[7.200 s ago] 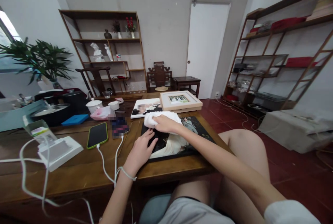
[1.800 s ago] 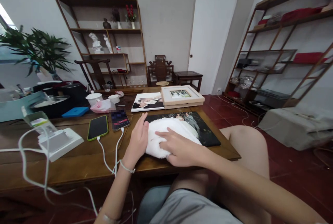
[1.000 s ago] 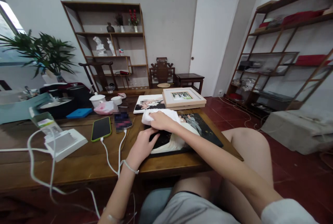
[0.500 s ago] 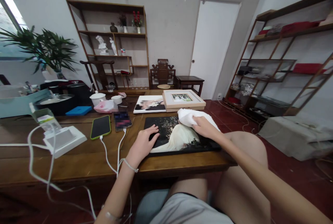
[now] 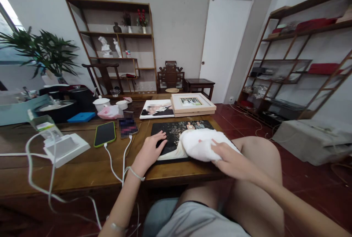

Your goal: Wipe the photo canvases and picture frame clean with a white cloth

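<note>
A dark photo panel (image 5: 172, 139) lies flat near the front edge of the wooden table, with two figures and a long pale dress printed on it. On its left edge rests my left hand (image 5: 151, 149), fingers stretched out. My right hand (image 5: 228, 158) grips a white cloth (image 5: 202, 143), which is spread over the right and lower part of the panel and hides much of the picture. Behind the panel are a white-edged photo print (image 5: 156, 109) and a light wooden picture frame (image 5: 194, 104), side by side.
To the left lie a phone in a green case (image 5: 105, 134) and a second phone (image 5: 127, 127), both on white cables. A white charging stand (image 5: 66, 149), a blue box (image 5: 81, 117), a pink bag (image 5: 110, 112) and a white lidded pot (image 5: 101, 102) sit further left.
My right hand has drawn the white cloth toward me across the panel, uncovering the two figures at its far side and covering the dress. My left hand has stayed on the panel's edge.
</note>
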`<state>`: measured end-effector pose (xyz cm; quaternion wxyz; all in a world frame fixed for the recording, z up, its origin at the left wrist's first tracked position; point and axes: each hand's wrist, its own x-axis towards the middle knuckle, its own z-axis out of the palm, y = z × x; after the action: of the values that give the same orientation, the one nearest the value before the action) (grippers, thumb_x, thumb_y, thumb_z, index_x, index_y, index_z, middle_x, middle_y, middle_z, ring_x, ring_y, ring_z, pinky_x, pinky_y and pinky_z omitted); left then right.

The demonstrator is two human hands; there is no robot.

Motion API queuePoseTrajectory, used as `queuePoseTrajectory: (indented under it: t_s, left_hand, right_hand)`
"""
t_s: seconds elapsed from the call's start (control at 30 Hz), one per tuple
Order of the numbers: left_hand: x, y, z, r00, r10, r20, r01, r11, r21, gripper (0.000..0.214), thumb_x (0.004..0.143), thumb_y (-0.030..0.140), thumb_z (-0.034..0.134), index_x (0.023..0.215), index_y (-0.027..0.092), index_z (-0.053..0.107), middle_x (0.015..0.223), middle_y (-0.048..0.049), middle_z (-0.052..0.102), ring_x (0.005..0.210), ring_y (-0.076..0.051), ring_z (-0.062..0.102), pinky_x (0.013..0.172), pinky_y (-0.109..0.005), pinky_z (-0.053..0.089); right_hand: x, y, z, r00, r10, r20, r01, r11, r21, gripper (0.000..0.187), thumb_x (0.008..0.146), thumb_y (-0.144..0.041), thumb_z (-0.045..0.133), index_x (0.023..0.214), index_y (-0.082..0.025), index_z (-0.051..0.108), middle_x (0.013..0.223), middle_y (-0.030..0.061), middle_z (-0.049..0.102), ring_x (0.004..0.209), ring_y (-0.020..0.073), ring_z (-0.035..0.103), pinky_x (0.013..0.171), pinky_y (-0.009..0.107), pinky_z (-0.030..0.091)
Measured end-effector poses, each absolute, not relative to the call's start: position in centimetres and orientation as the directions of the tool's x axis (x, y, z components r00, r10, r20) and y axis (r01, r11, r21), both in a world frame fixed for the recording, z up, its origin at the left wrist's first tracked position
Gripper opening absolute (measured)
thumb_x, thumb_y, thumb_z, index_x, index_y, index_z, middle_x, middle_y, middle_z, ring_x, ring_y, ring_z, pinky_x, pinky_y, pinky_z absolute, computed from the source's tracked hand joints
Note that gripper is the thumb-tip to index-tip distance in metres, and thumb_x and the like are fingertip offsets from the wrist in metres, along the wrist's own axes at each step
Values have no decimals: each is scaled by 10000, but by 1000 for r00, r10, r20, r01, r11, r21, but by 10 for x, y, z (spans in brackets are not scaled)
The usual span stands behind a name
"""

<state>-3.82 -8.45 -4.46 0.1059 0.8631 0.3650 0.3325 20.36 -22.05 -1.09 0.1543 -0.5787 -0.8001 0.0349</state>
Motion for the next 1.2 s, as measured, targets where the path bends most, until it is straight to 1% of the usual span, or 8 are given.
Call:
queuePoseTrajectory:
  t_s: [0.1, 0.33, 0.5, 0.6, 0.7, 0.87, 0.97, 1.2]
  left_hand:
    - [-39, -84, -46, 515, 697, 499, 562, -714, 417, 250, 830, 242, 495, 971, 164, 685, 1102, -89, 675, 1126, -227, 570, 978, -404, 437]
    - [-39, -83, -45, 517, 693, 503, 548, -719, 427, 256, 828, 248, 501, 974, 151, 687, 1102, -99, 674, 1121, -233, 573, 977, -398, 439]
    - [-39, -83, -46, 521, 695, 496, 548, -718, 429, 264, 835, 243, 493, 981, 132, 682, 1102, -114, 672, 1123, -231, 571, 978, -392, 438]
    - [-39, -82, -46, 520, 692, 500, 555, -719, 418, 259, 835, 240, 492, 976, 134, 682, 1113, -116, 666, 1125, -231, 570, 979, -396, 437]
    - [-39, -83, -46, 524, 688, 501, 558, -722, 408, 252, 833, 238, 493, 974, 151, 682, 1109, -103, 670, 1121, -231, 573, 975, -400, 440]
    - [-39, -82, -47, 520, 694, 498, 555, -718, 421, 265, 838, 247, 491, 979, 127, 682, 1102, -117, 672, 1132, -231, 565, 983, -389, 431]
    - [-39, -82, -47, 521, 700, 489, 559, -713, 424, 269, 839, 245, 488, 979, 118, 680, 1107, -124, 668, 1136, -233, 562, 985, -393, 426]
    - [-39, -86, -44, 503, 703, 503, 553, -709, 438, 317, 870, 280, 451, 1104, 146, 618, 1179, -115, 631, 1152, -223, 546, 999, -395, 404]
  right_hand:
    - [223, -180, -8, -210, 952, 223, 944, 257, -209, 131, 693, -111, 400, 695, -182, 510, 772, 70, 620, 776, 217, 557, 748, 311, 393]
    - [222, -115, -4, -154, 958, 244, 970, 193, -147, 202, 694, -91, 375, 751, -134, 564, 848, 130, 646, 781, 235, 569, 708, 303, 362]
    - [179, -143, -10, -267, 937, 223, 947, 299, -121, 254, 664, -67, 401, 830, -144, 577, 1009, 140, 636, 986, 264, 551, 871, 371, 339]
    - [163, -186, -14, -394, 892, 222, 892, 429, -143, 279, 648, -59, 408, 858, -145, 570, 1222, 181, 540, 1234, 272, 388, 1010, 447, 231]
    - [167, -222, -14, -426, 878, 217, 863, 467, -195, 246, 613, -50, 421, 780, -171, 554, 1316, 154, 475, 1296, 252, 309, 1049, 436, 200]
    - [207, -218, -16, -252, 943, 219, 941, 292, -173, 208, 674, -77, 396, 777, -178, 546, 1011, 122, 634, 969, 259, 552, 880, 383, 359]
    - [230, -185, -17, -131, 967, 218, 983, 155, -98, 159, 722, -118, 396, 765, -168, 540, 821, 108, 631, 806, 243, 562, 757, 333, 378]
    - [216, -124, -14, -136, 963, 233, 987, 152, -55, 223, 686, -71, 378, 798, -131, 561, 920, 163, 625, 838, 268, 570, 757, 357, 361]
